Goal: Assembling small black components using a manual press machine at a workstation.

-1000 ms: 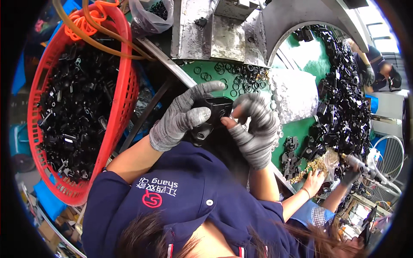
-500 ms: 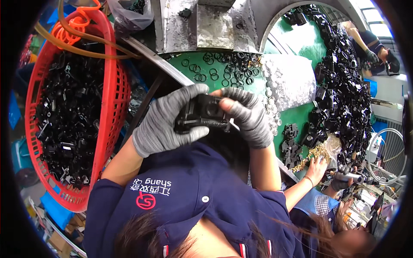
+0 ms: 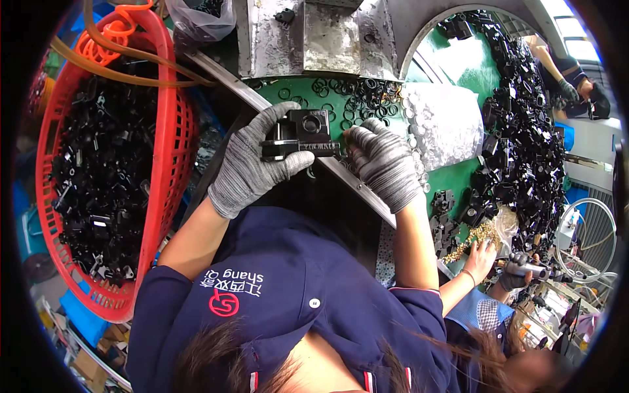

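Observation:
My left hand (image 3: 252, 154), in a grey striped glove, grips a black block-shaped part (image 3: 308, 134) between thumb and fingers. A round recess faces up on the part, and a ribbed bar runs along its near side. My right hand (image 3: 386, 164), in a matching glove with bare fingertips, is just right of the part over the table's edge. Its fingers are curled inward; whatever they hold, if anything, is hidden. Black rings (image 3: 367, 95) lie scattered on the green table (image 3: 452, 177) beyond both hands.
A red basket (image 3: 160, 190) full of black parts stands at left. Clear rings on a plastic bag (image 3: 449, 124) and a heap of black parts (image 3: 524, 131) lie at right. A grey metal machine base (image 3: 331, 46) is ahead. A co-worker's hand (image 3: 481, 262) touches small brass pieces (image 3: 478, 236).
My left hand has lifted the black part farther from my body and turned its recess more into view. My right hand has let go of the part and curled beside it.

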### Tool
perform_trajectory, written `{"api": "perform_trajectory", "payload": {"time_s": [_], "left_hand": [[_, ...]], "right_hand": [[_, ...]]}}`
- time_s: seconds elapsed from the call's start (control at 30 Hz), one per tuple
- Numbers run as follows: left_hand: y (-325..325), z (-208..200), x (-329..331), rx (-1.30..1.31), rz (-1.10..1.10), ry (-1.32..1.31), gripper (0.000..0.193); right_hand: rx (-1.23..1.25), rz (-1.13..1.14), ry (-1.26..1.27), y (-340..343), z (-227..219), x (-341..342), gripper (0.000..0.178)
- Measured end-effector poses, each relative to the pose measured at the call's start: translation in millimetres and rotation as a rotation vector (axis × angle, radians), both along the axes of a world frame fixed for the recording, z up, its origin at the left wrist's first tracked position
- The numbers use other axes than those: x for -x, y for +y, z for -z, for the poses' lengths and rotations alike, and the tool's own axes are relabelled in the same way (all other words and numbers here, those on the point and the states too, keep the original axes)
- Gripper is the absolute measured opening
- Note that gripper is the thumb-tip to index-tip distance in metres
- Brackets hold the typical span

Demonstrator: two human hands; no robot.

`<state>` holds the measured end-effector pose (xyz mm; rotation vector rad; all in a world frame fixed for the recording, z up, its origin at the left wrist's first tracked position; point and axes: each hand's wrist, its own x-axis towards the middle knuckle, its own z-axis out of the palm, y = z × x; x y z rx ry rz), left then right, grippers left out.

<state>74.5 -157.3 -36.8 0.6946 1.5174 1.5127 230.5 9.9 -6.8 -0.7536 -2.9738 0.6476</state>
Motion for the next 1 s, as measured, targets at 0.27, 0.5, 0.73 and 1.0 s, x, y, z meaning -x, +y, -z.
{"api": "perform_trajectory", "payload": {"time_s": [0.27,0.5,0.73,1.0], "left_hand": [[4,0,-5,-0.013,0.047,0.386,0.068],[8,1,-11,-0.029,0.033,0.668,0.071],[8,-19,-16,-0.102,-0.042,0.782,0.074],[9,-10,-8,-0.21,-0.014,0.784,0.078]], "right_hand": [[0.164,0.059,0.049,9,-1,1,0.018],[0.925,0.465,0.655,-28,-8,4,0.019],[0.714,0.308,0.896,-37,3,18,0.019],[1.34,0.44,1.029,-40,15,30,0.031]]}}
